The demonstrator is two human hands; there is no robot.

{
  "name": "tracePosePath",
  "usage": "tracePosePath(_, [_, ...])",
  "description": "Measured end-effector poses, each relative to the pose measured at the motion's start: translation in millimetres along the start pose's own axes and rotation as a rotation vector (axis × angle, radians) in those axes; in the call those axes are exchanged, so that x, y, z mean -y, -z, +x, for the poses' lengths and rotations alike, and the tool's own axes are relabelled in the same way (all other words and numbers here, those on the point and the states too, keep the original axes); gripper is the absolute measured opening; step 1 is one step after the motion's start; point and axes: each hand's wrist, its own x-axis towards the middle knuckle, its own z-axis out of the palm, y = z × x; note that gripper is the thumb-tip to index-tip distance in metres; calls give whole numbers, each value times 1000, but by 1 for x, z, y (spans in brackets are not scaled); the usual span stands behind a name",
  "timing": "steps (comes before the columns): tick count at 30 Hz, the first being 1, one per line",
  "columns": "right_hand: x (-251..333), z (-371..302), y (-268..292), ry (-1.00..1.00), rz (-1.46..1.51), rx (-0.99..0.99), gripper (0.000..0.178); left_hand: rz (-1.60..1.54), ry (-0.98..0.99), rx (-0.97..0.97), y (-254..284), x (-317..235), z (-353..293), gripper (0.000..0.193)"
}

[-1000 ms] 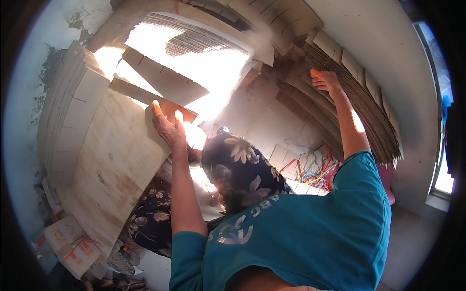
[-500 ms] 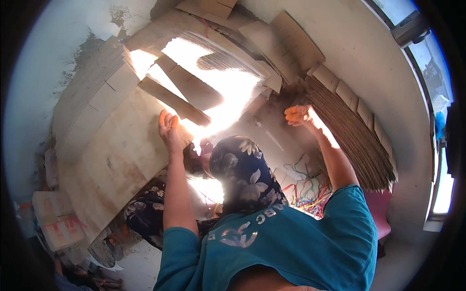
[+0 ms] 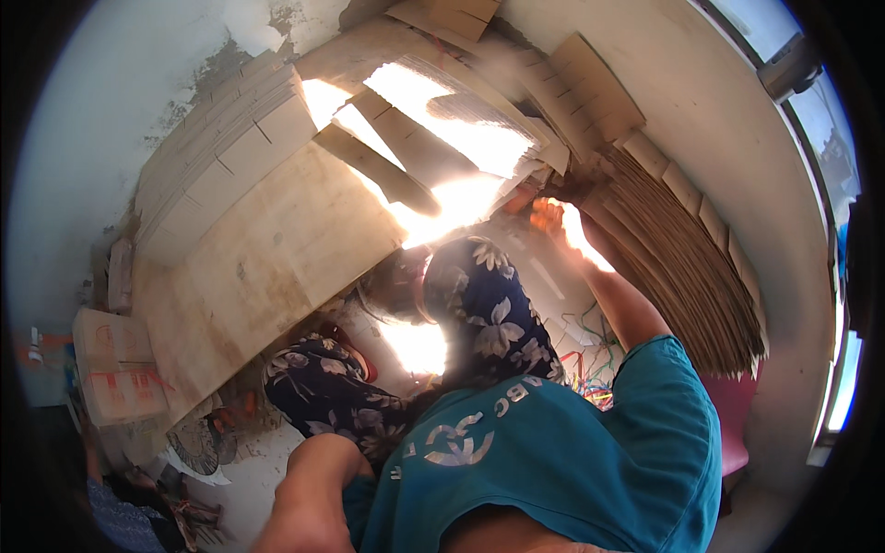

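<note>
My right hand (image 3: 558, 224), just right of upper centre, is near the cardboard stack (image 3: 678, 263) at right; its grip I cannot tell. My left hand's grip lies out of view.

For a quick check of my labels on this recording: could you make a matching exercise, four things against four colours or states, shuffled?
Things
1. Right hand
2. Narrow cardboard strip
3. Shirt
4. Tangled straps

Colours or states
A. Plain teal with pale, shiny print
B. Lying flat, bright glare alongside
C. Many-coloured, red and yellow among them
D. Raised, with orange-tipped fingers

Pairs: 1-D, 2-B, 3-A, 4-C
</note>
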Motion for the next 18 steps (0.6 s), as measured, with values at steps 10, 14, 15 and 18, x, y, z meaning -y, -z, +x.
tracePosePath(10, [76,92,-90,646,-840,-12,45,79,-214,144,-4,-11,3,34])
tracePosePath(14, [104,74,-187,593,-1541,11,54,128,-254,151,-4,-5,7,33])
tracePosePath(15, [108,65,-200,564,-1654,18,56,116,-240,141,-1,-7,4,33])
tracePosePath(18, [87,75,-196,1088,-1727,144,66,68,-157,179,5,-5,2,33])
